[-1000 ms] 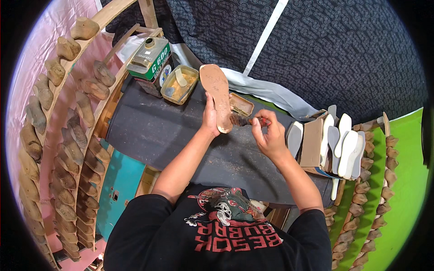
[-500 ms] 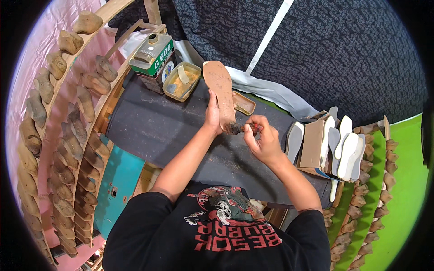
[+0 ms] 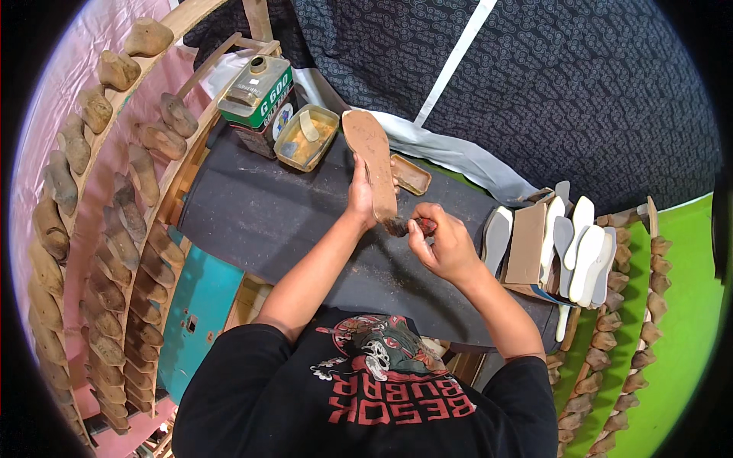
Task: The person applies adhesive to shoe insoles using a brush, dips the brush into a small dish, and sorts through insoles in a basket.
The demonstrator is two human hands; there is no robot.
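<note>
A brown shoe insole [image 3: 372,156] stands tilted up over the middle of the bench, its wide end pointing away from me. My left hand [image 3: 360,197] grips it along the left edge near the heel, with fingertips showing beyond its right edge. Closed round the reddish handle of a brush [image 3: 398,227] is my right hand [image 3: 447,243]. The brush's dark, caked bristles are at the heel end; whether they touch the insole I cannot tell. Behind the insole lies a small shallow tray [image 3: 411,176] with brown residue.
The dark-topped bench [image 3: 259,206] holds a green-and-dark metal can [image 3: 259,107] and a plastic tub [image 3: 330,126] of yellowish stuff at the back left. A cardboard box [image 3: 525,248] with several white and grey insoles stands right. Racks of wooden shoe lasts [image 3: 162,142] flank both sides.
The insole has turned slightly, its far end tipping lower. My right hand and the brush have shifted a little, the bristles now by the heel's right corner.
</note>
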